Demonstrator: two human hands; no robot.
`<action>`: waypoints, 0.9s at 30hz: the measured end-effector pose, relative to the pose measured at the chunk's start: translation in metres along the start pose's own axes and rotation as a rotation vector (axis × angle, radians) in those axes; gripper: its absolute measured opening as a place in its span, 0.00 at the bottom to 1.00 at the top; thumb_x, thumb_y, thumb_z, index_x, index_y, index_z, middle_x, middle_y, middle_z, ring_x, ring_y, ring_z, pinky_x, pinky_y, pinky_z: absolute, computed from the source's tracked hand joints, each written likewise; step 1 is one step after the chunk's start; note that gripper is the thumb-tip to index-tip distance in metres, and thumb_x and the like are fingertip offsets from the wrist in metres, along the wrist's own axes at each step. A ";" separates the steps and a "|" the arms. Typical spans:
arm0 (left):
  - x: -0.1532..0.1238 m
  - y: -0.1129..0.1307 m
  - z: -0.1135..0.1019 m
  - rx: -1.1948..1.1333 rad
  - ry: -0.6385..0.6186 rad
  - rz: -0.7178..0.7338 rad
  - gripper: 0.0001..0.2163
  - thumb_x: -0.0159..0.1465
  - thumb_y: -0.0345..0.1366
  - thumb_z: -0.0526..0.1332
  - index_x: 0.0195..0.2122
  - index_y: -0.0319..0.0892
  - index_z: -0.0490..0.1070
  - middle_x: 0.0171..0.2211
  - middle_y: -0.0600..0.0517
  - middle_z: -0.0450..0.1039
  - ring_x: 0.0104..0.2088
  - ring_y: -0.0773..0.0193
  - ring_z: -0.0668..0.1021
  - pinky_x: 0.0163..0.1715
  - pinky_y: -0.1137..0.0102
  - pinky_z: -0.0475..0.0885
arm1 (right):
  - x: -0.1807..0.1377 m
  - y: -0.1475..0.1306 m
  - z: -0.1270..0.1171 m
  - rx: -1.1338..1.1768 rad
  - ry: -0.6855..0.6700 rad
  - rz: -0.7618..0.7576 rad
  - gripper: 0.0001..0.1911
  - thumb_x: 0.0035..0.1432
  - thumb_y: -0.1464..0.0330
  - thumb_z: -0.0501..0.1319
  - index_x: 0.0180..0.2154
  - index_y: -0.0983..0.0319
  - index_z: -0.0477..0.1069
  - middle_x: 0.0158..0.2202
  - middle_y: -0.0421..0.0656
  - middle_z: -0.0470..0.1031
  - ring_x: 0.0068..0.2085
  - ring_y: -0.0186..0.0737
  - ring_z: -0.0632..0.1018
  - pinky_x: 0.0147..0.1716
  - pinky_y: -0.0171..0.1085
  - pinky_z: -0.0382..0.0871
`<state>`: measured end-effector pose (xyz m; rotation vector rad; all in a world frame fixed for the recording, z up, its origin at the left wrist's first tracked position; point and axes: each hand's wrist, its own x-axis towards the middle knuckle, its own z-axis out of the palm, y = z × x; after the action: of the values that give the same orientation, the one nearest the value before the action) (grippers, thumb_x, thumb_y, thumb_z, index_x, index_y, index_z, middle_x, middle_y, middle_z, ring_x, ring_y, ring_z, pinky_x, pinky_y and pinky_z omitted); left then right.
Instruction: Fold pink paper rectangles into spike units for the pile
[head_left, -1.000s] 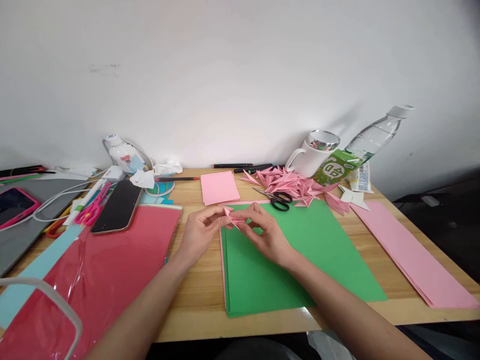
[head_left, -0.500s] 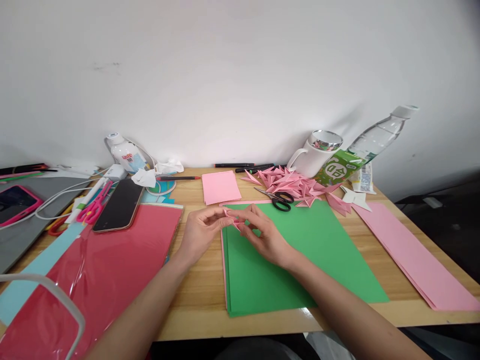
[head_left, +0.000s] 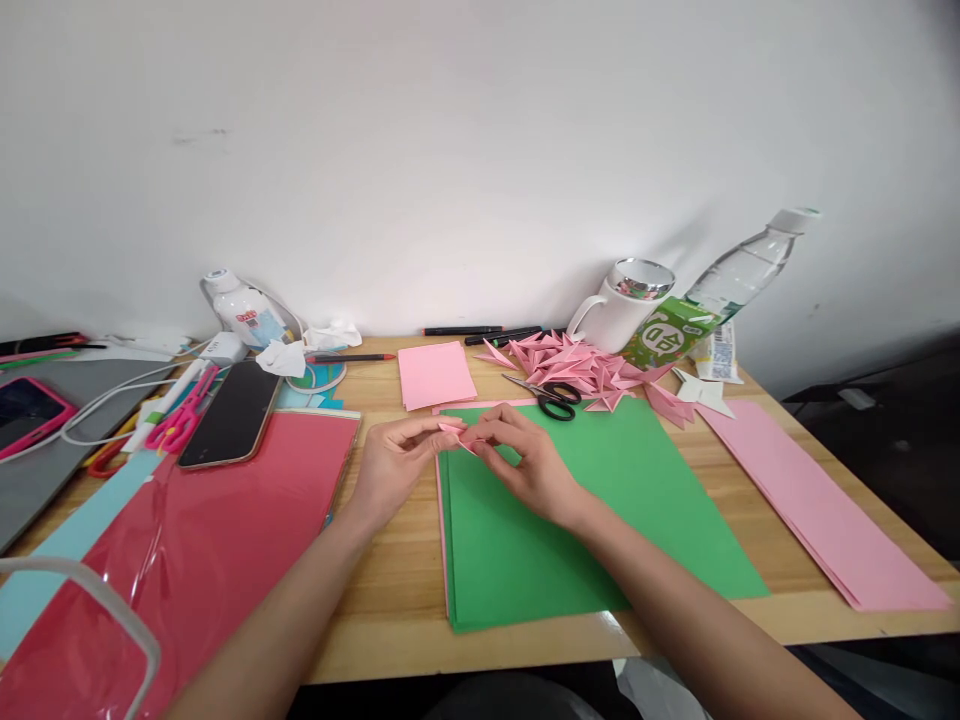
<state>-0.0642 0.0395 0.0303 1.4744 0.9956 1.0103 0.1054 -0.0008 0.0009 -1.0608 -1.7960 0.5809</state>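
A small folded piece of pink paper (head_left: 452,429) is pinched between both hands, over the left edge of the green paper sheets (head_left: 585,520). My left hand (head_left: 396,462) grips its left end with thumb and fingertips. On its right side, my right hand (head_left: 529,460) closes thumb and fingers on it; the fingers cover much of the fold. Beyond the hands lies a stack of square pink paper (head_left: 436,374). Black-handled scissors (head_left: 555,400) rest at the top edge of the green sheets, beside a heap of folded pink paper pieces (head_left: 570,362).
A white mug (head_left: 622,305), a green carton (head_left: 666,335) and a tilted clear bottle (head_left: 746,265) stand at the back right. Long pink paper strips (head_left: 817,500) lie right. On the left are red paper in plastic (head_left: 225,530), a phone (head_left: 230,414) and pink scissors (head_left: 182,412).
The pink paper's visible shape has altered slightly between my fingers, and my right fingers have drawn closer together on it. The whole view has shifted slightly.
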 end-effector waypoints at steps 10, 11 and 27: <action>0.001 -0.008 -0.002 -0.042 -0.019 0.018 0.08 0.53 0.38 0.66 0.31 0.41 0.78 0.31 0.51 0.80 0.28 0.61 0.80 0.31 0.69 0.77 | -0.002 0.000 -0.001 0.015 -0.062 0.001 0.13 0.62 0.72 0.51 0.47 0.58 0.67 0.37 0.44 0.68 0.39 0.37 0.69 0.36 0.37 0.68; 0.001 -0.008 -0.003 -0.025 -0.025 0.027 0.07 0.53 0.38 0.66 0.31 0.41 0.78 0.31 0.50 0.80 0.29 0.61 0.80 0.32 0.69 0.77 | -0.002 0.000 -0.001 0.016 -0.056 0.007 0.12 0.62 0.73 0.52 0.45 0.58 0.68 0.36 0.44 0.68 0.38 0.36 0.70 0.36 0.36 0.68; 0.002 -0.003 -0.002 -0.043 -0.078 -0.081 0.09 0.49 0.37 0.68 0.31 0.39 0.78 0.33 0.48 0.79 0.34 0.59 0.79 0.38 0.67 0.74 | 0.002 -0.002 -0.006 0.015 0.054 0.052 0.06 0.59 0.68 0.57 0.37 0.61 0.71 0.37 0.45 0.68 0.37 0.36 0.72 0.33 0.35 0.72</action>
<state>-0.0656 0.0422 0.0274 1.4163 0.9637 0.9041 0.1092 -0.0004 0.0062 -1.1054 -1.7196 0.5904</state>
